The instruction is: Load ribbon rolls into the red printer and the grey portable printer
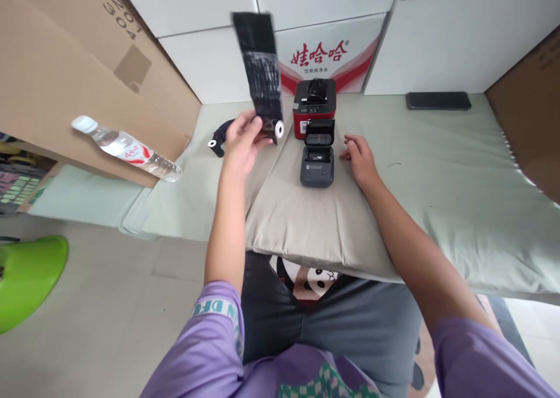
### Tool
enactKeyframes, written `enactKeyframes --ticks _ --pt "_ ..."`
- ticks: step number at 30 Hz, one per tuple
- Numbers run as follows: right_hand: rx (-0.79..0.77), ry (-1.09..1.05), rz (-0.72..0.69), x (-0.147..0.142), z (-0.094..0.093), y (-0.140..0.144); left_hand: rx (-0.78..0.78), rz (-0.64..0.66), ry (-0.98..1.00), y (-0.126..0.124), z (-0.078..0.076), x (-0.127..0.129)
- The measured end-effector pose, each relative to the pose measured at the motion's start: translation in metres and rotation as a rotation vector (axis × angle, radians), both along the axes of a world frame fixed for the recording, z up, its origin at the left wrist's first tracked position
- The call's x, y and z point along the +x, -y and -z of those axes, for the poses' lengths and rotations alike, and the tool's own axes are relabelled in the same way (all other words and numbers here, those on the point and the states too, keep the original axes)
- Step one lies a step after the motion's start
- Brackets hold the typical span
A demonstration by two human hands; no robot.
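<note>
My left hand (243,140) holds up a black wrapped strip (261,71) by its lower end, where a small white-cored roll (278,129) shows. The strip stands nearly upright above the pad. My right hand (360,156) rests flat on the grey-green pad (437,176), just right of a small grey printer (317,156) whose lid is flipped open. Behind it stands a red and black printer (314,104) with black material on top. A second black roll with a white core (220,136) lies on the pad left of my left hand.
A plastic water bottle (126,148) lies against a leaning cardboard box (65,77) at the left. A black phone (438,100) lies at the back right. White cartons (332,53) line the back. Another cardboard box (531,118) is at the right edge, a green stool (26,275) lower left.
</note>
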State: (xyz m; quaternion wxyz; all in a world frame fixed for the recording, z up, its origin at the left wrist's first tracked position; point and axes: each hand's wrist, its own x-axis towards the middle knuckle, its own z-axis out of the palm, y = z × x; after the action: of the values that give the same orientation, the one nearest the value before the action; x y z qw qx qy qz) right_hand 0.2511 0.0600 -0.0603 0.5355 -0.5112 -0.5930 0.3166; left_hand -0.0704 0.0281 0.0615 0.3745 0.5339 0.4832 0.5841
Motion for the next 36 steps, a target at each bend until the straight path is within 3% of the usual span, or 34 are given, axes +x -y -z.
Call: enactKeyframes --ticks 3,6,9,12,17,21,27,31,36 --pt "-0.001 -0.004 -0.008 0.0 -0.002 0.001 -0.029 0.122 0.146 -0.03 0.014 0.048" --pt "-0.014 0.001 -0.007 -0.001 -0.004 0.003 -0.031 0.105 0.211 -0.041 0.037 0.078" --pt "-0.001 0.019 -0.009 -0.002 -0.003 0.003 -0.084 0.031 0.242 -0.036 0.057 0.089" --pt "0.028 0.036 -0.008 -0.003 -0.001 0.003 -0.118 0.027 0.227 -0.028 0.066 0.089" --pt "0.035 0.036 -0.007 -0.004 -0.001 0.004 -0.082 0.054 0.208 -0.025 0.069 0.084" --pt "0.037 0.051 -0.003 -0.006 -0.005 0.007 -0.078 0.037 0.306 -0.026 0.07 0.086" --pt "0.056 0.054 0.004 -0.009 -0.015 0.014 -0.183 0.13 0.495 -0.014 0.054 0.1" --pt "0.195 0.164 0.007 -0.014 -0.032 0.03 -0.209 0.163 0.426 -0.004 0.045 0.111" --pt "0.338 0.277 -0.071 -0.028 -0.053 0.049 -0.092 0.158 0.277 0.005 0.05 0.123"
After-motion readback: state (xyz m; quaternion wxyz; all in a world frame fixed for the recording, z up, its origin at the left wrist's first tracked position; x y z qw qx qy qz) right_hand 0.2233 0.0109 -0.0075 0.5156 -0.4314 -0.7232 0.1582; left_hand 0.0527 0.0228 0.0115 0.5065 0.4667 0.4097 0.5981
